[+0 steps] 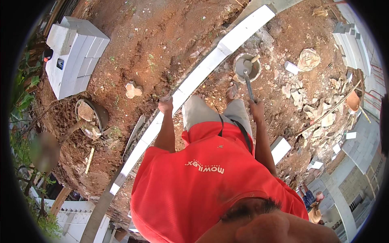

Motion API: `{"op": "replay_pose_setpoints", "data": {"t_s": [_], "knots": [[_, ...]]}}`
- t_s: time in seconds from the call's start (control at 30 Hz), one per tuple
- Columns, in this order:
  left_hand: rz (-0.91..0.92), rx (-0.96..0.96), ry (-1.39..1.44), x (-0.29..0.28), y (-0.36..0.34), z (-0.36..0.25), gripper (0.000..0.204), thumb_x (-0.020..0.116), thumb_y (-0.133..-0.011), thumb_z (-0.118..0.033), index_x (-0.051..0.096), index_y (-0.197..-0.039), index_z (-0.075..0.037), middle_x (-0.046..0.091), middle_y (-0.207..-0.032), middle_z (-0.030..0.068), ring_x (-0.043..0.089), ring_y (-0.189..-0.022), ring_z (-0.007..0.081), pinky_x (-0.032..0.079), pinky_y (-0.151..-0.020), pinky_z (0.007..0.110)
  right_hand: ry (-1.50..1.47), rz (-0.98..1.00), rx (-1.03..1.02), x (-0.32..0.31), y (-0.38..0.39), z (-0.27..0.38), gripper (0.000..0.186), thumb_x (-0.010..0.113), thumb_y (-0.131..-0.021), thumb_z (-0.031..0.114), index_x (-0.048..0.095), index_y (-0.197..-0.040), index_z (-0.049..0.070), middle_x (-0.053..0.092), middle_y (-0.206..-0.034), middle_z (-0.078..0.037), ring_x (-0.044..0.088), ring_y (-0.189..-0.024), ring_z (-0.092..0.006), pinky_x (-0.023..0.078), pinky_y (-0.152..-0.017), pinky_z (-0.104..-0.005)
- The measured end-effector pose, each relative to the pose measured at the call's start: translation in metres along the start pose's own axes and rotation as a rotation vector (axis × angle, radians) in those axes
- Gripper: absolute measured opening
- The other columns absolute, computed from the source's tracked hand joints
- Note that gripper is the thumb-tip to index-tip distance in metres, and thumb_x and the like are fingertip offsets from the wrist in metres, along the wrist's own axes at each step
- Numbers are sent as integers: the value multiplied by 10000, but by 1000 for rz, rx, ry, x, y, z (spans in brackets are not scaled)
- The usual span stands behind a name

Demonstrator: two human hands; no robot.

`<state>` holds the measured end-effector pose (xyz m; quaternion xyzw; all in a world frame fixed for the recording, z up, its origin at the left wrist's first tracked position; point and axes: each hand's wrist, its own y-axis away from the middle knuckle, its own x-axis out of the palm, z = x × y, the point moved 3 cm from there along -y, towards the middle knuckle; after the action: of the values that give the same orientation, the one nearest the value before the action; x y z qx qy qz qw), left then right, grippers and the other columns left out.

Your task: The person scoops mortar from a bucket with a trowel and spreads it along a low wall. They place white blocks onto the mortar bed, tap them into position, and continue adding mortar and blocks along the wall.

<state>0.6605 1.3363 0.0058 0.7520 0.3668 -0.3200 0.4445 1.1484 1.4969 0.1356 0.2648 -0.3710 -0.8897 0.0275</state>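
A long row of white blocks (193,84) runs diagonally across the ground in front of me. My left hand (165,105) is on the far-left edge of this row, its fingers bent over the edge. My right hand (256,110) is closed around a long grey-handled tool (249,86). Its lower end reaches into a round bucket (236,73) of grey wet mix, so the working part is hidden. A second tool with a light wooden handle (255,58) leans inside the same bucket, by its far-right rim.
Stacked white blocks (77,56) stand at the far left, above a dark tub (101,115) holding rubble. On the right lie a crumpled sack (308,59), a loose block (279,150), broken pieces and a long stick (330,110). Another person (312,202) is at the lower right.
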Motion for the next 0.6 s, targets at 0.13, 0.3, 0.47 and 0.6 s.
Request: {"op": "replay_pose_setpoints", "data": {"t_s": [0.13,0.3,0.47,0.6], "knots": [[-122,-100,232,-17,67,4,193,815,-880,-248,765,-926,-67,784,-770,111,755,-697,254,582,-693,381,-43,80,-79,-20,-36,19,236,704,-952,237,621,-867,33,559,-621,-11,514,-463,-118,404,-436,-306],[-319,-132,285,-3,169,11,294,764,-857,-282,748,-1058,-67,783,-922,161,759,-903,347,590,-813,446,-24,316,-8,-35,-110,13,201,679,-942,210,575,-816,93,479,-595,13,455,-430,-130,396,-427,-314],[-200,-417,266,31,268,24,308,794,-830,-356,796,-972,-83,791,-909,179,777,-864,311,607,-822,394,190,519,242,-75,-190,-16,160,659,-868,193,564,-761,121,496,-601,-14,508,-469,-164,403,-434,-330],[-100,-741,413,55,334,97,371,746,-847,-400,805,-931,-43,793,-894,173,779,-925,326,606,-871,426,572,664,307,-90,-254,-53,165,679,-828,217,639,-811,58,600,-633,-84,596,-500,-235,465,-457,-414]]}}
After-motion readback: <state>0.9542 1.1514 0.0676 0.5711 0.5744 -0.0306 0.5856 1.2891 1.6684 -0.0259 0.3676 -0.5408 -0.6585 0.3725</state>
